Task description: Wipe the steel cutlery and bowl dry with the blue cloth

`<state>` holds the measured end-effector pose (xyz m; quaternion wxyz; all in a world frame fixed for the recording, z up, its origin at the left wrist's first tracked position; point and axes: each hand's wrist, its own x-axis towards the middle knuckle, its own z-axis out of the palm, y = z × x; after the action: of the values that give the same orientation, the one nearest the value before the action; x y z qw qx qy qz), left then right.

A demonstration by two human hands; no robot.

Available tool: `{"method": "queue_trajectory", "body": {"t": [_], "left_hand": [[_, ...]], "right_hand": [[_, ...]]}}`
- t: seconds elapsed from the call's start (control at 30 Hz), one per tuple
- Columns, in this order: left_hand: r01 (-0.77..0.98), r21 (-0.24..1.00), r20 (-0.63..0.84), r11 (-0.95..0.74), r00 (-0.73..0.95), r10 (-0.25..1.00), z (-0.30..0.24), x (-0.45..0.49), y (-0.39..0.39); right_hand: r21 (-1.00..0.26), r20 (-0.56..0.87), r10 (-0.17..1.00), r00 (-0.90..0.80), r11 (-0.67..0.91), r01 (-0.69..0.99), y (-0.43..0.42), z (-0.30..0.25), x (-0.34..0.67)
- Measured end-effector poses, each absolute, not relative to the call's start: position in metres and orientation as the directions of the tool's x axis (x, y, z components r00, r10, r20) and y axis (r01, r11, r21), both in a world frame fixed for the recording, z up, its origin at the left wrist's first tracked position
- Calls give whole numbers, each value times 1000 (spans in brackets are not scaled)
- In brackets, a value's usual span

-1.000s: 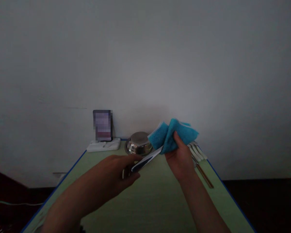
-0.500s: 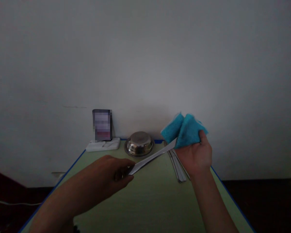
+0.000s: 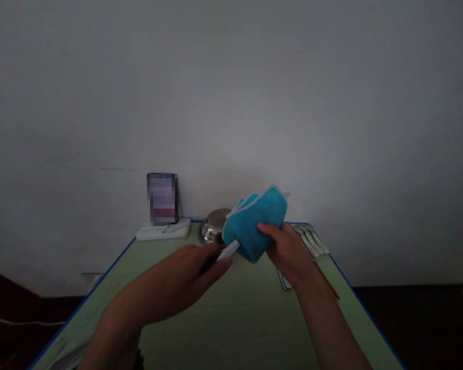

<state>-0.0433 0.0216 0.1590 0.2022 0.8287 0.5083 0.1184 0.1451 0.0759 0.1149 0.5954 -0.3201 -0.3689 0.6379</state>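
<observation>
From the head view, the left hand (image 3: 189, 270) reaches in from the near left above a green table (image 3: 235, 318) with a blue edge. Its fingers are curled tight around the near end of a knife (image 3: 228, 251), so the handle is hidden inside the fist. Only a short stretch of the pale blade shows, slanting up and to the right. Its far part disappears into a folded blue cloth (image 3: 254, 221), which wraps around it. The right hand (image 3: 289, 252) comes from the near right and grips that cloth, thumb on the near face and the other fingers closed behind it. Knife and cloth are held in the air over the middle of the far half of the table. Just behind the cloth, partly covered by it, a steel bowl (image 3: 209, 232) sits near the far edge. To the right, behind the right hand, a row of pale cutlery (image 3: 312, 239) lies on the table with a thin wooden stick (image 3: 327, 281) beside it. At the far left corner a blurred upright panel (image 3: 162, 198) stands on a white base (image 3: 164, 230) against the bare grey wall (image 3: 231, 92).
</observation>
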Motion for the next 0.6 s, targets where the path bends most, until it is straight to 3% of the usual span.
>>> {"method": "queue_trajectory", "body": {"t": [0.1, 0.27, 0.37, 0.6], "left_hand": [[800, 462, 16, -383, 425, 905, 161, -44, 23], [806, 441, 43, -396, 421, 906, 161, -46, 21], [818, 413, 27, -400, 429, 903, 160, -45, 19], [824, 396, 22, -405, 433, 901, 162, -43, 19]], "right_hand": [[-749, 64, 998, 6, 52, -661, 82, 119, 146], [-517, -93, 988, 123, 58, -854, 85, 126, 150], [-425, 12, 997, 81, 78, -902, 79, 128, 151], [-430, 126, 990, 59, 108, -896, 74, 129, 147]]}}
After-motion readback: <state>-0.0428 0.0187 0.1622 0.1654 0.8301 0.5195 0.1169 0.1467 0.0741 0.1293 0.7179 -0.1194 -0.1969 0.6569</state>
